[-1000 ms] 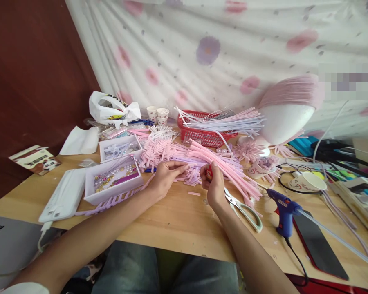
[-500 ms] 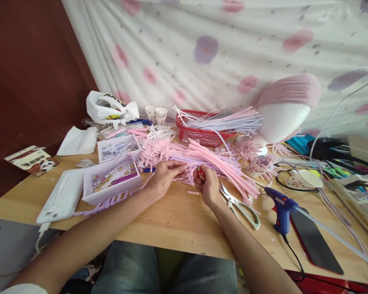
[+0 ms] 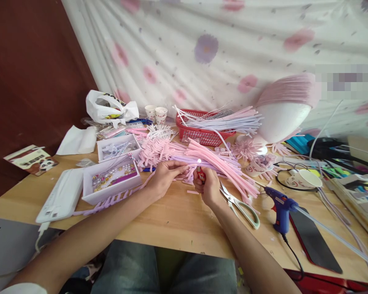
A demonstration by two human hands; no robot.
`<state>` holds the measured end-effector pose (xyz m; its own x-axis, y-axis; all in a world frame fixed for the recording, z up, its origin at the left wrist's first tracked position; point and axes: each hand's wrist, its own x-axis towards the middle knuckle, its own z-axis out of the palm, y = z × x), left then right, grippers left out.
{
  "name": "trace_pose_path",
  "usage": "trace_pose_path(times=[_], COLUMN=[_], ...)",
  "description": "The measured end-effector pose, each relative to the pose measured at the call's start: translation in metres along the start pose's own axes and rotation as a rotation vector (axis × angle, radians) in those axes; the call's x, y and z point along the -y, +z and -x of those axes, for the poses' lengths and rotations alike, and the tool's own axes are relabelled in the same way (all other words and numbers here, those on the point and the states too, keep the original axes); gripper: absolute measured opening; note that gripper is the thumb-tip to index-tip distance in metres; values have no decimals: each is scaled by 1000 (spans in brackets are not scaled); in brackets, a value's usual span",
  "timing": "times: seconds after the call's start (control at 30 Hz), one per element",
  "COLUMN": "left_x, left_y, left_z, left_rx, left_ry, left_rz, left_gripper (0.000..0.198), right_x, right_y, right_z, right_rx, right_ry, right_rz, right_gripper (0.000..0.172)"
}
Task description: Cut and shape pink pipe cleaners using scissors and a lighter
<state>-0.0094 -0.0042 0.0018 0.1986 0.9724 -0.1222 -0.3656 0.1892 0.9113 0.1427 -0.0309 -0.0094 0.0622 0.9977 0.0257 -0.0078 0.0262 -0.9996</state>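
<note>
My right hand (image 3: 207, 183) is closed around a red lighter (image 3: 201, 175), and a small bright white flame (image 3: 199, 161) stands at its top. Just left of it, my left hand (image 3: 165, 177) pinches a short pink pipe cleaner piece, mostly hidden by the fingers, with its end toward the flame. Behind both hands lies a heap of pink pipe cleaners (image 3: 214, 161) with lilac ones beneath. A short cut pink piece (image 3: 192, 192) rests on the table below the hands. Scissors (image 3: 241, 206) lie beside my right wrist.
A blue glue gun (image 3: 280, 208) and a black phone (image 3: 315, 241) lie on the right. White boxes of beads (image 3: 112, 192) and a power bank (image 3: 61, 196) sit at left. Behind stand a red basket (image 3: 199, 134) and a white head form (image 3: 282, 118).
A flame has appeared at the top of the lighter in my right hand. Both hands have stayed almost in place.
</note>
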Motion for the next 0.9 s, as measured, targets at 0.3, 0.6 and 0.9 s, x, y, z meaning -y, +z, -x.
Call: trace_pose_path(times=[0.3,0.6,0.9], left_x=[-1,-1,0], left_y=[-2,-1,-3], left_z=[0,1,-1], left_rx=[9,78,69], left_ry=[-15,-42,-29], left_rz=[4,6,-17], left_gripper=[36,38,38], right_x=[3,-1,3], right_y=[-1,-1,-1], right_z=[-3,-3,-3], right_rx=[-184,-191,-220], right_ry=[-177,-200,-244], right_rz=[18,18,157], right_gripper=[42,41,37])
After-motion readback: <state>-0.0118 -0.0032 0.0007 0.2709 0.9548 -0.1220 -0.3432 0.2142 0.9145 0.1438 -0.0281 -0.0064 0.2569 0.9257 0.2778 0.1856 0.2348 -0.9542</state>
